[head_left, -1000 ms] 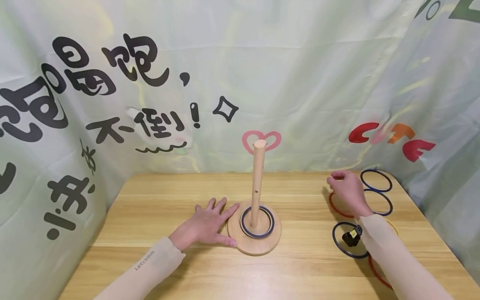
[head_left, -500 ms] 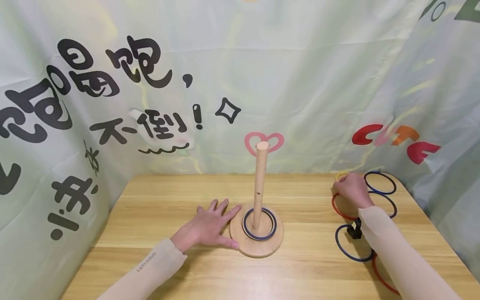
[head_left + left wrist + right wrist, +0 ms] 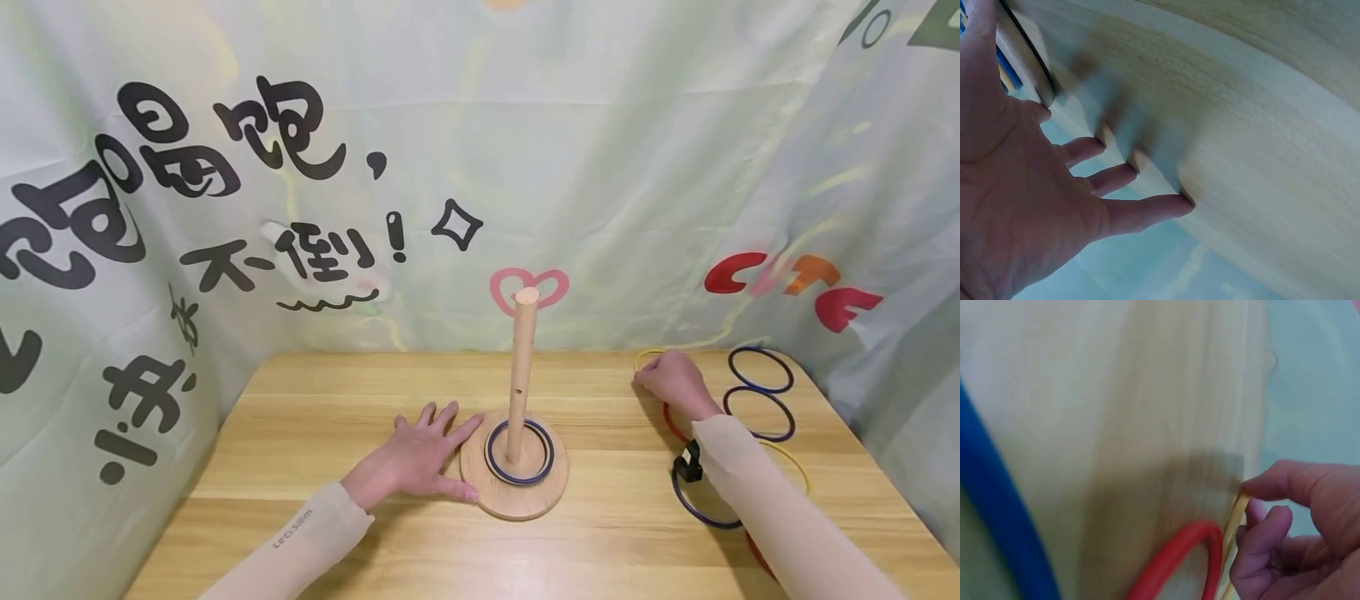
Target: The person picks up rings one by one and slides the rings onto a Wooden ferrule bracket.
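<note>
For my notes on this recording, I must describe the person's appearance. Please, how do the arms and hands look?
The left sleeve and right sleeve are long, pale cream, ending near the wrists. Small dark lettering marks the left one. A small black device sits at the right wrist. The left hand and right hand wear no gloves.

In sight are one table, one base, one post, at least four blue rings, two yellow rings, two red rings, two hands, two sleeves and one pink heart.
</note>
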Demonstrator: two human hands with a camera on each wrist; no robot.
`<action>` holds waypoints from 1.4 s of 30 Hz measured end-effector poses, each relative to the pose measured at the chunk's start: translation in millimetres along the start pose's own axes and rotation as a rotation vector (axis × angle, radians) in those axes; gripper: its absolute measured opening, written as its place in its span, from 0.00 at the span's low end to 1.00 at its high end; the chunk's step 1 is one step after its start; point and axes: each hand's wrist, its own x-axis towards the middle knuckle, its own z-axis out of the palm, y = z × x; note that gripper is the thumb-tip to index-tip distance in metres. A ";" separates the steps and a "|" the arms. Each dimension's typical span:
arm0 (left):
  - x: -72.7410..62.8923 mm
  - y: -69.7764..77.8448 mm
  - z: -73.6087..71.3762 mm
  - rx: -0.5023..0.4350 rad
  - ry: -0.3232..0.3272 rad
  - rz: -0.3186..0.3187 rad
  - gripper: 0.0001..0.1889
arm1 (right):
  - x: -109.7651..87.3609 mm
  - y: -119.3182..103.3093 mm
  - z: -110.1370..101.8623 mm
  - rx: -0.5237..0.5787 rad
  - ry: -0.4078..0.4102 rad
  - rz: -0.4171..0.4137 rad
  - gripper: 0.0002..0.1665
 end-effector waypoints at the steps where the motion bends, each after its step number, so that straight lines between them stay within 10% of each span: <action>1: -0.3 -0.1 -0.1 0.001 0.001 -0.001 0.62 | -1.1 -3.5 3.0 0.005 -0.006 -0.002 0.26; 8: -0.5 0.7 0.2 0.000 0.010 0.008 0.62 | -17.6 -29.8 21.2 0.010 -0.020 -0.152 0.05; 22: -1.2 1.8 -1.3 0.002 0.005 -0.004 0.62 | -71.4 -65.2 33.1 0.211 0.136 -0.405 0.06; 42: -0.3 2.3 -0.8 0.005 0.004 0.001 0.62 | -150.9 -129.7 -21.2 0.627 0.357 -0.618 0.10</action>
